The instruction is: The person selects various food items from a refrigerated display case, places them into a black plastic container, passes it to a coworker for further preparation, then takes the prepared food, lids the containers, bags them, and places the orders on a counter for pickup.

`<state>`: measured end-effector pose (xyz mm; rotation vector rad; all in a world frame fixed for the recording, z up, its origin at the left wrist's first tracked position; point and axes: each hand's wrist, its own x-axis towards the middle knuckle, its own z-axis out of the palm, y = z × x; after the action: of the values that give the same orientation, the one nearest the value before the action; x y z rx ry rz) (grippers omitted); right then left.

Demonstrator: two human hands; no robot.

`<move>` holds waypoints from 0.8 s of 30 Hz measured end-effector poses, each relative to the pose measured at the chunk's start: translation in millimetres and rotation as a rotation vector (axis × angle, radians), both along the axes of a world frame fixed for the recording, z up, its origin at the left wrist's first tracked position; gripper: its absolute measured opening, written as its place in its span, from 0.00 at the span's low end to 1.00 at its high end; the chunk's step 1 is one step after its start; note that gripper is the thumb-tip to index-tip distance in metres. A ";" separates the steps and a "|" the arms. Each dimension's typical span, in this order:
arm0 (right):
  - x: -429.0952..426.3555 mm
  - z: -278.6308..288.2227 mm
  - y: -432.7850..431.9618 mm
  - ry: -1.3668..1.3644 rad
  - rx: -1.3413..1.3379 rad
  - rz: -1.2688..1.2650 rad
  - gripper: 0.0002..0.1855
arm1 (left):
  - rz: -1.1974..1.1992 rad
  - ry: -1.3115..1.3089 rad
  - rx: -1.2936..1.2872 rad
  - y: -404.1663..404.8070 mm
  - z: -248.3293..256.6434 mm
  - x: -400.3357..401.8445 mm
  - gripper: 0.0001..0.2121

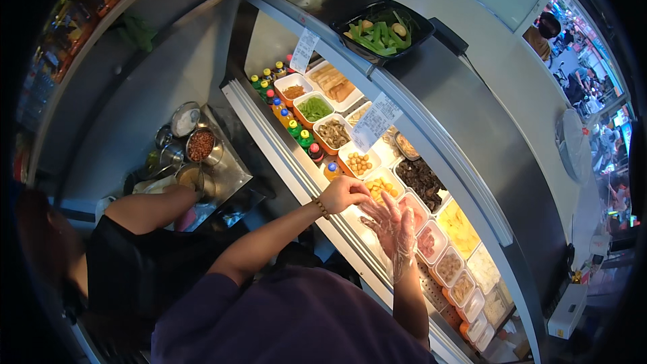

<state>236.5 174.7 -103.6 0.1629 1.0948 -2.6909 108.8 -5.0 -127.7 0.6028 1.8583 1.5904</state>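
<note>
My right hand [391, 230] wears a thin clear plastic glove [403, 258] that hangs loose and wrinkled. Its fingers are spread and hold nothing. My left hand [344, 195] is bare, with a beaded bracelet [320, 207] at the wrist. Its fingertips pinch the glove near the right hand's fingers. Both hands are above a lit refrigerated food case. Just beyond them stand a tub of yellow balls [382, 186], a tub of small golden balls [359, 163] and dark wood-ear fungus [419, 179]. Tubs of pinkish meat [431, 240] sit to the right.
Bottled drinks [294, 129] line the case's near side. A black bowl of greens [381, 35] rests on top, and printed slips [376, 120] hang from the rail. At left, a co-worker's arm [151, 208] reaches toward metal pots, one holding peanuts [200, 144].
</note>
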 end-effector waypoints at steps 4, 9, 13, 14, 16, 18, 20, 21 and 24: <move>-16.7 -1.4 -23.6 0.007 0.084 0.012 0.46 | 0.031 0.060 0.084 -16.9 -0.6 -13.3 0.06; -24.9 -1.5 -50.9 -0.108 0.285 0.036 0.46 | 0.137 0.446 0.018 -20.2 -24.7 -35.5 0.04; -4.7 -3.1 -56.9 0.319 1.548 0.110 0.31 | 0.128 0.738 -0.007 -14.4 -40.5 -44.6 0.05; 3.8 -5.5 -55.0 0.363 1.568 -0.005 0.29 | 0.101 0.762 0.005 -10.0 -40.9 -42.8 0.05; 23.6 -14.0 -50.3 0.290 1.610 -0.110 0.26 | 0.032 0.807 0.046 3.4 -39.8 -35.2 0.05; 42.4 -23.1 -43.3 0.266 1.555 -0.188 0.25 | 0.030 0.867 0.079 19.9 -39.1 -25.8 0.05; 62.9 -27.2 -36.3 0.103 1.413 -0.236 0.25 | 0.022 0.867 0.064 32.8 -41.2 -21.9 0.06; 72.5 -27.0 -32.4 0.133 1.429 -0.229 0.25 | 0.016 0.866 0.033 37.2 -43.5 -23.9 0.06; 103.3 -22.0 -17.9 0.058 1.407 -0.145 0.31 | 0.080 0.747 -0.076 41.8 -56.8 -44.9 0.05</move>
<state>339.8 156.8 -125.6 0.3741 2.7890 -1.4808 63.9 36.9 -184.5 1.2209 2.4784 1.4369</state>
